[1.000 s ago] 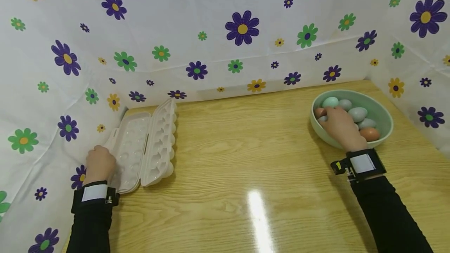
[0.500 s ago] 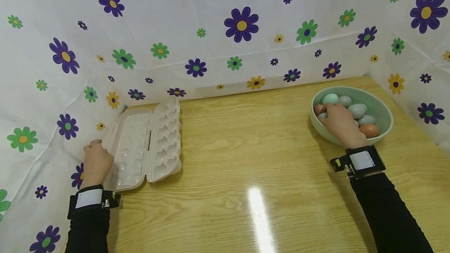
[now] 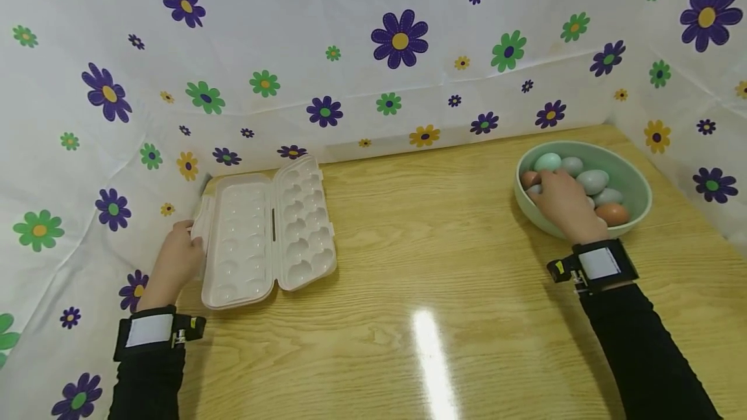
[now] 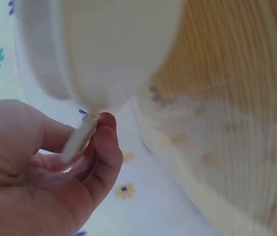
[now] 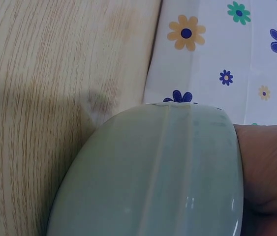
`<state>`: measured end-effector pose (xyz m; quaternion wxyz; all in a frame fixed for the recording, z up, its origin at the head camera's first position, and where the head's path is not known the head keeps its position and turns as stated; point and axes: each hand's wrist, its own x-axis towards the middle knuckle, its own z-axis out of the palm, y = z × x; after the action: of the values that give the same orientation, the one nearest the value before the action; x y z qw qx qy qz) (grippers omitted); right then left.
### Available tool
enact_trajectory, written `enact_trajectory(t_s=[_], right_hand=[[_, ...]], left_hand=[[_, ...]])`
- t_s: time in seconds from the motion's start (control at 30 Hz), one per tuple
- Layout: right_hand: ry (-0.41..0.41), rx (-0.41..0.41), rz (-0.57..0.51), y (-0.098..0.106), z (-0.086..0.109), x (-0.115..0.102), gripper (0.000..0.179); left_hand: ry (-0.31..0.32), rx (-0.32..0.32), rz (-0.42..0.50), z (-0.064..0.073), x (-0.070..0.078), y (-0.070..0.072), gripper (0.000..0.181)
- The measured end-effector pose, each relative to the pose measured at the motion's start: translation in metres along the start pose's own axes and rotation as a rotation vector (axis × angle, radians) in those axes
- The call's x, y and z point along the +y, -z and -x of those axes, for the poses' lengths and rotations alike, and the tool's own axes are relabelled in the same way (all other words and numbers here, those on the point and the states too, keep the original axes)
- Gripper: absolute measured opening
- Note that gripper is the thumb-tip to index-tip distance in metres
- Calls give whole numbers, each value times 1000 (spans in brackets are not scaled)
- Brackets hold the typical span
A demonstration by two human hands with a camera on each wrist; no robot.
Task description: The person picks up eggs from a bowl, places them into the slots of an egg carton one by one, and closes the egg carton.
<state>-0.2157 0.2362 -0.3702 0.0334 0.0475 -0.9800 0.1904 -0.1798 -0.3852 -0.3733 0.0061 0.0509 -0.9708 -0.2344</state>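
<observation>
A whitish plastic egg carton lies unfolded on the left of the table, its rows of round hollows facing up. My left hand pinches the thin flap along its left edge; in the left wrist view the thumb and fingers close on that flap. At the right, my right hand reaches into a pale green bowl. Its fingers curl about a pale egg, beside a brown egg, their tips partly hidden. The bowl's outer wall hides them in the right wrist view.
Several other eggs fill the bowl, among them a mint egg, a grey egg and an orange-brown egg. A white flowered cloth borders the wooden table at the back and both sides.
My left hand has shifted right with the carton, which has moved right and turned to show more of its hollows. The right hand has stayed in the bowl.
</observation>
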Motion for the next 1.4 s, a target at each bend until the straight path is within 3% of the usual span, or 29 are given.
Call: enact_trajectory(t_s=[0.27, 0.63, 0.77, 1.0, 1.17, 1.4], right_hand=[[14, -4, -3, -1, 2, -1, 33], [-16, -18, -28, 1, -2, -1, 35], [-29, -27, -43, 0, -3, 1, 35], [-22, -16, -49, -1, -1, 3, 34], [-29, -10, -54, -1, -1, 3, 35], [-38, 6, -64, -2, -2, 2, 36]], left_hand=[[-44, -24, -60, 0, 35, -14, 50], [-72, -46, 57, -4, 80, -33, 53], [-79, -12, 39, -4, 96, -38, 52], [-153, 76, -9, -1, 120, -49, 47], [-143, 95, 53, -1, 140, -57, 51], [-73, 76, 212, -12, 163, -63, 57]])
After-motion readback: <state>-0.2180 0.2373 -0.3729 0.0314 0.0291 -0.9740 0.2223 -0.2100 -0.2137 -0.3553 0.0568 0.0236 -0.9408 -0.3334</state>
